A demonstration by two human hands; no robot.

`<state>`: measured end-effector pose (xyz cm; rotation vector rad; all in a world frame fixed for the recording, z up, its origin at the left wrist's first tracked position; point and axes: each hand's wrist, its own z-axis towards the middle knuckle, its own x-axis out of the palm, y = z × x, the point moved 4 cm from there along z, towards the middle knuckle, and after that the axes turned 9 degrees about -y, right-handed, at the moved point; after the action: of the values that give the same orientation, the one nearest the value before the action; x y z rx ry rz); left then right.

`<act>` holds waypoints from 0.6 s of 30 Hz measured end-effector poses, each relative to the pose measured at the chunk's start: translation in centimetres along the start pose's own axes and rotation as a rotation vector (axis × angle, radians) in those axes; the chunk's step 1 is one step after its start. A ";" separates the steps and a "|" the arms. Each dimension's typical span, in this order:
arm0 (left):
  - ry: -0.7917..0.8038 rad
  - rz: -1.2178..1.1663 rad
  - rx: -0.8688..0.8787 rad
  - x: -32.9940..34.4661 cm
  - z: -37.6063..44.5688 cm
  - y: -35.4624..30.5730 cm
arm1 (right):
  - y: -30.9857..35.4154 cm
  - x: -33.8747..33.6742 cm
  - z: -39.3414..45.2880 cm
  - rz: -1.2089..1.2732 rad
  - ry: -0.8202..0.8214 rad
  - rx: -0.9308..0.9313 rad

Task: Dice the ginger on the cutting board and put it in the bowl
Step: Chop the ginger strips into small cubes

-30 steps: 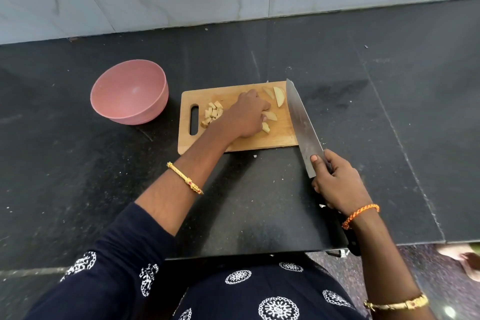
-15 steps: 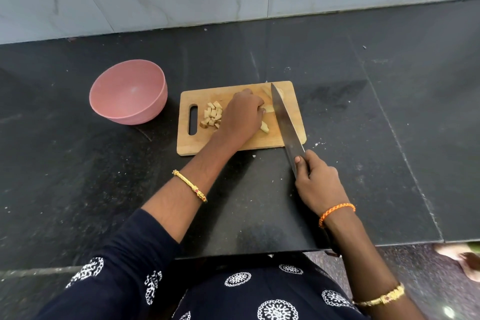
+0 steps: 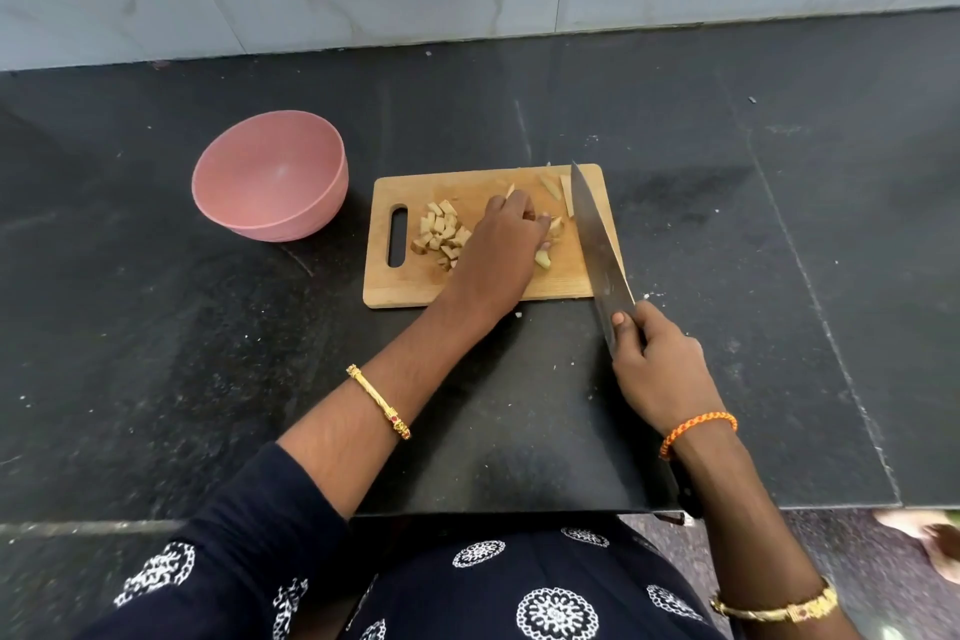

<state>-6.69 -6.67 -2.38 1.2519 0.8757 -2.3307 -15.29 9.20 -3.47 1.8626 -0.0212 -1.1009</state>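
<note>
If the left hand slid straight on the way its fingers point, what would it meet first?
Probably the ginger pieces at its fingertips, then the knife blade beyond. The left hand points right across the cutting board; depth is unclear.

- The board (image 3: 483, 283) lies on the counter (image 3: 208, 353), near its middle, with the handle slot at the left end.
- The bowl (image 3: 270, 177) stands on the counter left of the board, close by but apart.
- A heap of dice (image 3: 441, 234) lies on the board's left half, just right of the slot.
- The left hand (image 3: 501, 244) rests on the board's middle, right of the dice; pieces (image 3: 550, 237) lie at its fingertips, perhaps under them.
- Slices (image 3: 558, 190) lie at the board's far right corner.
- The knife (image 3: 597, 239) lies along the board's right edge, tip away; the right hand (image 3: 660, 369) grips it nearer than the board.
</note>
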 end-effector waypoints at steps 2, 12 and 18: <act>0.014 -0.056 -0.056 0.3 0.4 0.3 | 0.0 0.0 -0.1 -0.008 0.001 -0.006; -0.021 -0.220 -0.094 0.1 0.2 1.2 | 1.7 0.6 1.5 -0.089 0.030 -0.060; -0.031 -0.198 -0.081 0.2 0.2 1.2 | 2.9 1.1 2.3 -0.202 0.029 -0.065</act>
<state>-6.19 -7.70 -2.88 1.1395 1.1167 -2.4305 -15.03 5.49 -2.43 1.8519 0.2212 -1.1972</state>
